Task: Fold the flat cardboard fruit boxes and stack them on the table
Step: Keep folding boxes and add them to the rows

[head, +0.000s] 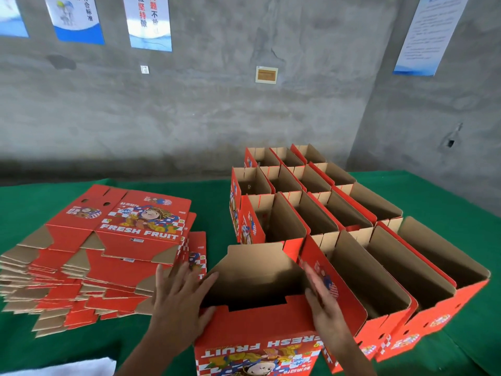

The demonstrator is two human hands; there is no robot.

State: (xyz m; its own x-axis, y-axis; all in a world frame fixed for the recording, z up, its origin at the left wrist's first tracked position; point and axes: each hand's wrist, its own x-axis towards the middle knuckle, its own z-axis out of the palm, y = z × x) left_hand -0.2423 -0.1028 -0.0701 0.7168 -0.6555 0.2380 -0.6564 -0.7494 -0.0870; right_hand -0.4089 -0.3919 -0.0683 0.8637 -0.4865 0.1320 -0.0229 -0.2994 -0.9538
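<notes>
An opened red "FRESH FRUIT" box (257,329) stands upright at the near edge, its brown inside showing. My left hand (179,299) lies flat with spread fingers against the box's left side. My right hand (322,297) presses with straight fingers on its right side wall. A fanned pile of flat red boxes (108,245) lies to the left on the green table (48,348). Several folded open boxes (320,210) stand in rows at the right.
The grey concrete wall (217,109) with posters (147,20) rises behind the table. A white object (62,367) shows at the bottom left corner. Bare green cloth lies between the flat pile and the folded rows.
</notes>
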